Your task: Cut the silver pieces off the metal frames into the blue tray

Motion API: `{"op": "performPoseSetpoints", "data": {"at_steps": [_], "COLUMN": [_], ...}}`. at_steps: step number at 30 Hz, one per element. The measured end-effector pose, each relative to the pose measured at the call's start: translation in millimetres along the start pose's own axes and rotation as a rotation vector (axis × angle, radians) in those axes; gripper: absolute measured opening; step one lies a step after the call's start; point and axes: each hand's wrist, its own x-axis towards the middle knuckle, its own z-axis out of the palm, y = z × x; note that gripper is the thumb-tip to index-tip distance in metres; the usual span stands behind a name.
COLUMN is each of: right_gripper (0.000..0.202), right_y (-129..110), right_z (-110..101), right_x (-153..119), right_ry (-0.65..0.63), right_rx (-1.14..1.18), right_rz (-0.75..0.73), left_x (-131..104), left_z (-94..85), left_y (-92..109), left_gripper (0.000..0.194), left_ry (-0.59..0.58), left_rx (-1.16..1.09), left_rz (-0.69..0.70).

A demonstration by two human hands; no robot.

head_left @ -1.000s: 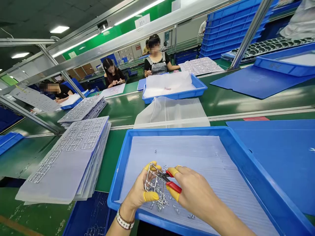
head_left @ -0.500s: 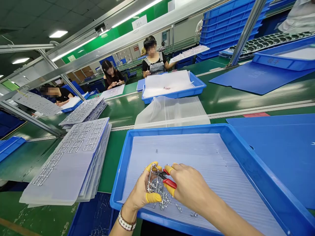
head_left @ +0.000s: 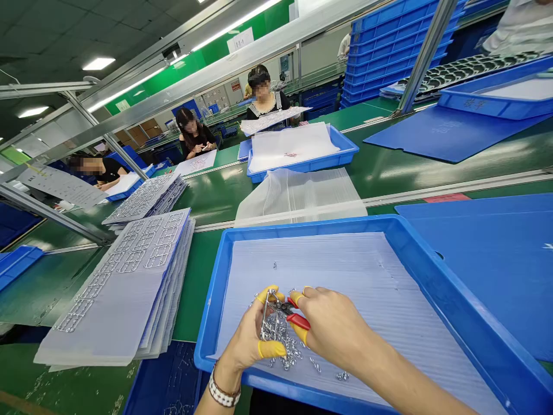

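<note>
1. Green counter (head_left: 199, 276) is carrying a blue tray (head_left: 302, 223); above it a silvery frame (head_left: 264, 317) is being held.
2. Left hand (head_left: 247, 334) is pinching that frame between thumb and fingertips; right hand (head_left: 330, 320) is gripping red-handled pliers (head_left: 299, 321) against it, though whether they're biting I'm not managing to see.
3. I'm judging the frame light, stiff, slick and easily snapped, its edges offering the best hold.

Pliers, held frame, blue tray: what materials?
Pliers: dark head, probably steel; glossy red grips, likely plastic. Frame: bright silver, shiny; metal or plated plastic, can't tell. Tray: semi-gloss blue, likely molded plastic, given its even color and rounded corners.
</note>
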Motion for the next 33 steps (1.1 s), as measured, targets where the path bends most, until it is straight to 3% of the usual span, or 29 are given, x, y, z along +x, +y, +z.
{"op": "performPoseSetpoints", "data": {"at_steps": [10, 17, 21, 27, 33], "right_gripper": [0.019, 0.021, 0.02, 0.017, 0.019], "right_y": [-6, -6, -10, -19, -19], "right_z": [-8, -7, -6, -8, -6], "right_x": [-2, -7, -14, -18, -15], "right_ry": [-0.065, -0.007, 0.02, -0.007, -0.029], "right_rx": [-0.115, -0.089, -0.024, 0.019, 0.0], "right_rz": [-0.011, 0.011, -0.021, -0.054, -0.049], "left_x": [-1, -1, -2, -3, -1], "left_z": [-0.3, -2.6, -0.4, 4.6, 0.7], "left_y": [4, -7, -4, 4, -2], "left_gripper": [0.101, 0.102, 0.103, 0.106, 0.103], "left_ry": [0.006, 0.007, 0.045, 0.068, 0.066], "left_rx": [0.144, -0.041, -0.107, -0.12, -0.107], "left_rz": [-0.05, -0.025, -0.022, -0.033, -0.01]}}
